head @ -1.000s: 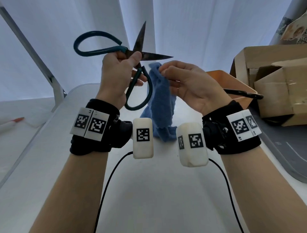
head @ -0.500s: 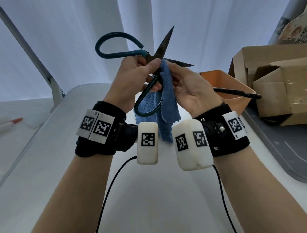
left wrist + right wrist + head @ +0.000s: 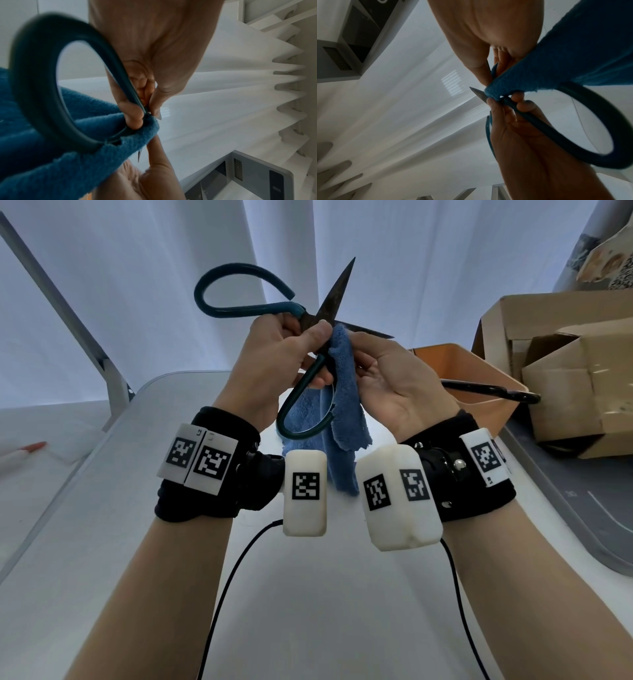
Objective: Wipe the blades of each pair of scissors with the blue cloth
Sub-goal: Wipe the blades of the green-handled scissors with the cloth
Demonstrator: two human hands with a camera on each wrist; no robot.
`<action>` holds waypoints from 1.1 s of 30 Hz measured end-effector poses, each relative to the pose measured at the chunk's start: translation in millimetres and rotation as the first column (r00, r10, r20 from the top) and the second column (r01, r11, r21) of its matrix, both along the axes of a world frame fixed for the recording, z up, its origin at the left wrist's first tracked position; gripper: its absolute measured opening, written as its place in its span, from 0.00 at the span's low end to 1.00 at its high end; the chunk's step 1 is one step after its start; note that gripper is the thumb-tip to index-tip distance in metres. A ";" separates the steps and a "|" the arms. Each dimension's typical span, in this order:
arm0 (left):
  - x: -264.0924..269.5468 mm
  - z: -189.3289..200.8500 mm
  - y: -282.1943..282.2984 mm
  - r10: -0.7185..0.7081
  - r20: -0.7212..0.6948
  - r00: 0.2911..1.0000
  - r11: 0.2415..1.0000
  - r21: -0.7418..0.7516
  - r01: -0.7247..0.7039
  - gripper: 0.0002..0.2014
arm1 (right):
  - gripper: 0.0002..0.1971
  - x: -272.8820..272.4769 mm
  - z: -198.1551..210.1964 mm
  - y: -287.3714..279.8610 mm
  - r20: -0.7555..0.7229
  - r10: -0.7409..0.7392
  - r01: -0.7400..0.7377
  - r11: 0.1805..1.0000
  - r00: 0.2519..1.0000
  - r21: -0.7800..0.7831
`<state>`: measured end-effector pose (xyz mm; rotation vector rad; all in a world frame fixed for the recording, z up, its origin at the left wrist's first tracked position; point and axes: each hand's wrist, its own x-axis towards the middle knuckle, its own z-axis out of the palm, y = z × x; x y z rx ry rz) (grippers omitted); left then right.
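Teal-handled scissors (image 3: 239,302) with dark, spread blades are held up above the white table (image 3: 308,594). My left hand (image 3: 284,350) grips them near the pivot, thumb on the joint; the same scissors (image 3: 42,81) fill the left wrist view. My right hand (image 3: 387,371) pinches the blue cloth (image 3: 346,405) against the base of a blade beside the pivot. The cloth (image 3: 530,75) folds over the blade, whose tip pokes out. The rest of the cloth hangs down between my wrists.
An orange bin (image 3: 469,371) stands at the right rear, with a second black-handled pair of scissors (image 3: 496,392) lying across its rim. Cardboard boxes (image 3: 565,364) sit further right on a grey mat. A metal post (image 3: 68,313) rises at the left.
My right hand brought the cloth from beside the scissors onto the blade base at the pivot. Both hands have drawn closer together and shifted slightly right.
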<state>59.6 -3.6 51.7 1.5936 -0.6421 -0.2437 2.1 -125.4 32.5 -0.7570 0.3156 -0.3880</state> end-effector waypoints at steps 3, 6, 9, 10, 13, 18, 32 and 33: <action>1.9 -0.5 1.4 0.011 0.004 1.000 1.000 0.005 -0.011 0.17 | 0.10 2.7 -1.2 0.5 0.041 -0.022 0.020 0.999 0.999 0.043; 0.9 -0.9 0.1 0.001 0.005 1.000 1.000 0.021 -0.001 0.17 | 0.07 1.3 -0.3 -1.7 0.010 -0.030 0.030 0.999 0.999 0.025; 0.1 -1.4 -1.7 0.002 0.006 1.000 1.000 0.012 -0.002 0.15 | 0.01 -1.7 1.9 -0.5 -0.034 -0.020 0.020 1.000 0.999 -0.011; 0.3 -1.7 -1.8 0.009 0.011 1.000 1.000 0.014 -0.009 0.14 | 0.02 -1.6 1.5 -0.4 -0.033 -0.023 0.023 1.000 0.999 -0.008; 1.7 -2.5 -0.6 0.017 0.032 0.999 0.999 0.035 -0.018 0.10 | 0.12 0.9 -1.6 -1.5 -0.005 -0.059 0.059 0.998 0.998 0.037; 1.3 -2.5 -1.0 0.001 0.033 0.999 0.999 0.038 -0.002 0.11 | 0.04 -2.7 1.9 -2.3 -0.053 -0.045 0.045 0.999 0.998 -0.003; 4.6 -2.0 1.1 0.003 0.037 0.999 1.000 0.018 -0.004 0.08 | 0.06 -4.1 1.7 -5.7 -0.065 -0.045 0.044 0.999 0.997 -0.014; 5.2 -2.4 1.3 0.007 0.039 0.999 1.000 0.025 -0.008 0.08 | 0.09 -3.9 1.2 -6.2 -0.044 -0.046 0.046 0.999 0.998 -0.002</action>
